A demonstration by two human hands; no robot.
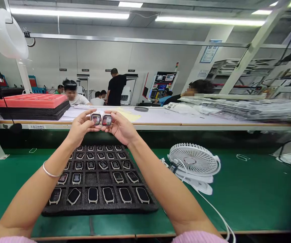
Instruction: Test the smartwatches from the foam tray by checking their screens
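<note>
Raised above the bench, my left hand [83, 125] pinches a smartwatch case [95, 119] with a lit picture on its screen. Close beside it, my right hand [121, 126] grips a second smartwatch case [107, 120], also lit. Both screens face me, side by side. Below my arms lies a black foam tray [92, 178] with rows of square pockets. Most pockets hold a strapless watch with a light frame; two in the middle of the second row from the front hold none. Some screens in the tray show text, while the front row is dark. My left forearm covers part of the tray's left side.
A white fan [193, 160] with a cable stands right of the tray on the green mat [256, 195]. Behind, a raised shelf [157, 125] carries red and black foam trays [31, 103] at left and stacked papers [249, 108] at right. Several people work beyond it.
</note>
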